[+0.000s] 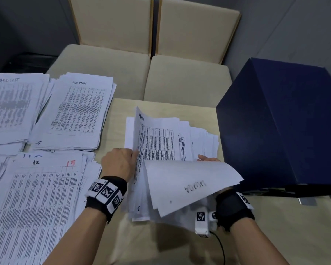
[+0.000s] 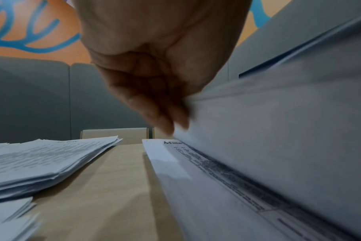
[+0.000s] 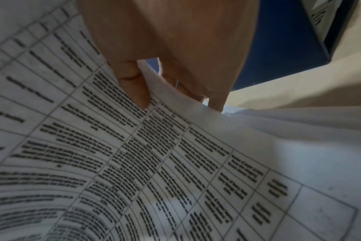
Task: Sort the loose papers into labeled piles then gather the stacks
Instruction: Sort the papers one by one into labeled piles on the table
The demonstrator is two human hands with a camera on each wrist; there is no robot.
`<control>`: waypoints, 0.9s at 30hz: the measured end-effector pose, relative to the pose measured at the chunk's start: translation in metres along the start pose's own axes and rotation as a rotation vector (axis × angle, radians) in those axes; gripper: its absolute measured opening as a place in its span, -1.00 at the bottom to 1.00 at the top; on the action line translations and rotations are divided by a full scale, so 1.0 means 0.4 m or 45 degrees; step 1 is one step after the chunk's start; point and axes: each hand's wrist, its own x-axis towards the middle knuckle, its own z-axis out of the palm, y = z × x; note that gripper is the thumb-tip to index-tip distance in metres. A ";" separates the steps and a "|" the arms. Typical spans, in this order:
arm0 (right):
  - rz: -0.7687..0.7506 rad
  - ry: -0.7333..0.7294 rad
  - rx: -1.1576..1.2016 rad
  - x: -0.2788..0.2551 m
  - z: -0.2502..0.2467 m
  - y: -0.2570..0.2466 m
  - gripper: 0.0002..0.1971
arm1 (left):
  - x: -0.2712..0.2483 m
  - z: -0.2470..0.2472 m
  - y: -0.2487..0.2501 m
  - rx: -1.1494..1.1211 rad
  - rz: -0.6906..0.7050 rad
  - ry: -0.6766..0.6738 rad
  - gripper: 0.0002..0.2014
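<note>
Office: paper stacks, chairs

White sheets, black print, beige furniture, one navy box.

You have white papers printed with black gridded tables, and the "ADMIN" pile carries a dark handwritten heading; the nearest left pile bears a red "15". Your wristbands are black with white tags in black square-code patterns. The table is pale tan, the chairs cream-beige with wood-toned edges, the box deep navy. Behind, the wall shows orange with blue curving lines above grey panels.
</note>
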 end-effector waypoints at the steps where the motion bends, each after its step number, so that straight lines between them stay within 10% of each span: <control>1: -0.084 0.031 0.004 -0.012 -0.003 0.012 -0.72 | 0.002 0.003 -0.002 -0.024 0.008 0.009 -0.64; 11: -0.200 0.059 0.075 -0.028 0.004 0.017 -0.72 | -0.017 0.027 -0.025 -1.816 -0.139 -0.279 -0.73; 18: -0.363 0.039 -0.096 -0.035 0.001 0.023 -0.95 | -0.028 0.030 -0.016 -1.982 -0.278 -0.302 -0.71; 27: -0.322 -0.095 -0.001 -0.046 -0.004 0.011 -0.76 | -0.015 0.068 -0.022 -2.007 -0.423 -0.249 -0.62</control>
